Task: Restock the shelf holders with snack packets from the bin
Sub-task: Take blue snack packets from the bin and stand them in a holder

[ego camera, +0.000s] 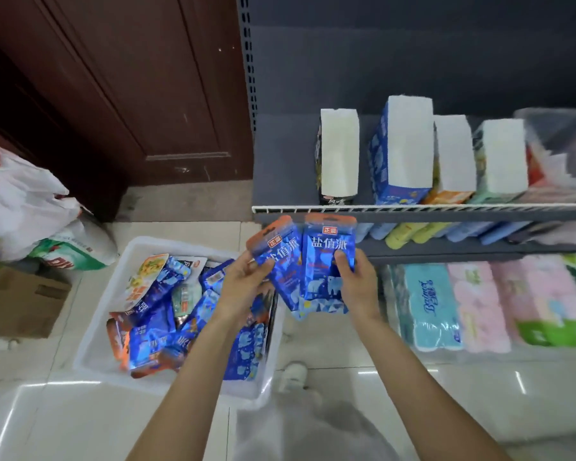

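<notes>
Bin [97,331], white, on floor: blue snack packets [153,341] heaped inside. Above bin's right edge: left hand [243,287] pinching tilted blue packet [278,261]; right hand [356,281] gripping upright packet [326,257], packets overlapping. Beyond bin, upper right: shelf [413,209] w/ holders [403,148], part-filled.

Clear bag [559,151] blurred, edge-cropped
</notes>
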Demonstrator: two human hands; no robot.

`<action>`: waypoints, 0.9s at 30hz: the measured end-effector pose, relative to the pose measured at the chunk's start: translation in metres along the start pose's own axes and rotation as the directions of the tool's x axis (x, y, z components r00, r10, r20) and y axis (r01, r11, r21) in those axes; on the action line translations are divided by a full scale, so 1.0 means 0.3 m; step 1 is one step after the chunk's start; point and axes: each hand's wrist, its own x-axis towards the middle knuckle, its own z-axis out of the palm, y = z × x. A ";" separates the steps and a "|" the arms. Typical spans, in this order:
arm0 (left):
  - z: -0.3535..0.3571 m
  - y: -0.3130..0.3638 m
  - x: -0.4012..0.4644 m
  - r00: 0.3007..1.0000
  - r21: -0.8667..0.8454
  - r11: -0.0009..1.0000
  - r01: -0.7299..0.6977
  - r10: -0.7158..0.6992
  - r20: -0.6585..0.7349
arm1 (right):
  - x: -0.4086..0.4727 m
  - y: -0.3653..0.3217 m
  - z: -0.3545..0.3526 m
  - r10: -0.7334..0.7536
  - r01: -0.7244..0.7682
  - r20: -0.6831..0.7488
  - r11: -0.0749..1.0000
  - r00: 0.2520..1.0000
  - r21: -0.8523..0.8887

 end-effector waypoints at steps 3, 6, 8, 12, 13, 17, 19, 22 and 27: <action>0.094 0.030 0.051 0.998 0.062 0.996 -0.066 0.065 0.006 | 0.043 -0.024 -0.156 0.058 -0.047 -0.129 0.995 0.990 0.088; 0.179 0.064 0.087 0.992 0.123 0.985 -0.122 0.121 0.016 | 0.086 -0.051 -0.307 0.035 -0.014 -0.173 0.993 0.984 0.118; 0.245 0.084 0.095 0.988 0.143 0.978 -0.152 0.150 0.029 | 0.116 -0.060 -0.394 -0.003 0.025 -0.170 0.992 0.985 0.124; 0.390 0.112 0.090 0.974 0.186 0.957 -0.224 0.217 0.059 | 0.191 -0.056 -0.534 -0.047 0.065 -0.115 0.985 0.992 0.158; 0.428 0.115 0.088 0.972 0.199 0.951 -0.235 0.229 0.053 | 0.209 -0.059 -0.568 -0.065 0.079 -0.099 0.986 0.993 0.148; 0.540 0.127 0.083 0.962 0.228 0.938 -0.262 0.272 -0.012 | 0.280 -0.060 -0.704 -0.141 0.144 -0.062 0.989 0.988 0.040; 0.570 0.137 0.080 0.956 0.244 0.929 -0.279 0.293 -0.021 | 0.315 -0.055 -0.755 -0.165 0.164 -0.061 0.986 0.984 -0.031; 0.581 0.160 0.068 0.927 0.278 0.894 -0.352 0.373 -0.025 | 0.370 -0.043 -0.817 -0.277 0.276 0.059 0.873 0.959 -0.401; 0.558 0.215 0.095 0.883 0.296 0.853 -0.429 0.466 -0.062 | 0.441 -0.065 -0.873 -0.438 0.432 0.110 0.756 0.892 -0.492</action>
